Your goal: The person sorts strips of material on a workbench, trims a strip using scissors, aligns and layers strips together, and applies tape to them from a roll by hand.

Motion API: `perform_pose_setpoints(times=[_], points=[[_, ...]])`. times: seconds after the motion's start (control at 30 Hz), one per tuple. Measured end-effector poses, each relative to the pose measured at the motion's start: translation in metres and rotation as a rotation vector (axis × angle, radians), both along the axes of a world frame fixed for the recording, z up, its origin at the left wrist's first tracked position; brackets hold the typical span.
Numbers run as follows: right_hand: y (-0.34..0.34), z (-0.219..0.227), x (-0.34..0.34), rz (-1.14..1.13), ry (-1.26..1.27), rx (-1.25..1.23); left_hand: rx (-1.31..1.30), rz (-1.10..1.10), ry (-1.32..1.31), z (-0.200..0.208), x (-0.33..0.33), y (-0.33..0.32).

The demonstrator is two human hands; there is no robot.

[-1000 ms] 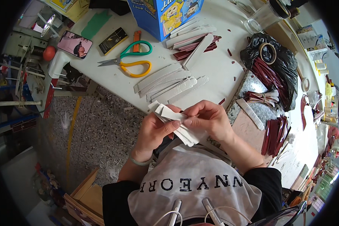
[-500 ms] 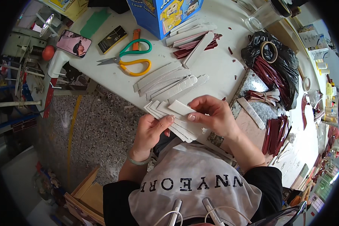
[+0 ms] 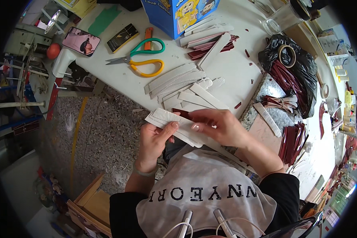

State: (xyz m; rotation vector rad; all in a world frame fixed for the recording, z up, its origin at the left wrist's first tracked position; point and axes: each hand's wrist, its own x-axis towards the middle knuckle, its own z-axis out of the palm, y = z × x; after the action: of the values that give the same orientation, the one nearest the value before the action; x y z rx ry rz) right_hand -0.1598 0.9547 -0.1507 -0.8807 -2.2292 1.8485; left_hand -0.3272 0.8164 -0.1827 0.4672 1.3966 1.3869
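Observation:
My left hand [image 3: 155,138] holds a small stack of flat white strips [image 3: 162,118], thumb on top and fingers beneath. Close to its right side, my right hand [image 3: 222,126] is closed, thumb and forefinger pinched at a strip with a dark red side [image 3: 181,113] that shows just behind the stack. The right fingertips partly cover this strip. Just beyond my hands, several loose white strips [image 3: 198,98] lie crosswise on the table, next to a fanned row of more white strips [image 3: 170,81].
Green-and-yellow-handled scissors [image 3: 146,59], a phone [image 3: 81,41] and a blue box [image 3: 162,18] occupy the far side. White and dark red strips [image 3: 214,43] lie near the box. To the right are a black plastic bag [image 3: 273,47], a tape roll [image 3: 286,56] and dark red strip bundles [image 3: 292,144].
The stack in my left hand is thinner and more evened out. Several white strips now lie on the table beyond it. My right hand has dropped slightly, and a dark red side now shows.

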Motion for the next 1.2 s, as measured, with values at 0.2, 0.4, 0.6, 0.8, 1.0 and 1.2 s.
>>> perform_pose_setpoints(times=[0.2, 0.4, 0.6, 0.8, 1.0, 1.2], points=[[-0.011, -0.022, 0.007, -0.171, 0.017, -0.406, 0.061, -0.022, -0.111, -0.005, -0.002, 0.002], [-0.005, -0.018, 0.009, -0.200, -0.018, -0.373, 0.056, 0.021, -0.100, -0.002, 0.002, 0.006], [-0.004, -0.020, 0.009, -0.179, 0.032, -0.309, 0.060, 0.004, -0.041, -0.008, -0.002, 0.001], [0.002, -0.019, 0.011, -0.196, 0.075, -0.273, 0.052, 0.077, -0.151, -0.015, -0.012, -0.010], [0.030, -0.012, 0.023, -0.363, -0.068, 0.926, 0.067, 0.106, -0.098, -0.008, -0.004, -0.007], [-0.026, -0.013, 0.049, -0.128, 0.186, 0.413, 0.138, -0.010, -0.119, -0.006, 0.036, 0.009]])
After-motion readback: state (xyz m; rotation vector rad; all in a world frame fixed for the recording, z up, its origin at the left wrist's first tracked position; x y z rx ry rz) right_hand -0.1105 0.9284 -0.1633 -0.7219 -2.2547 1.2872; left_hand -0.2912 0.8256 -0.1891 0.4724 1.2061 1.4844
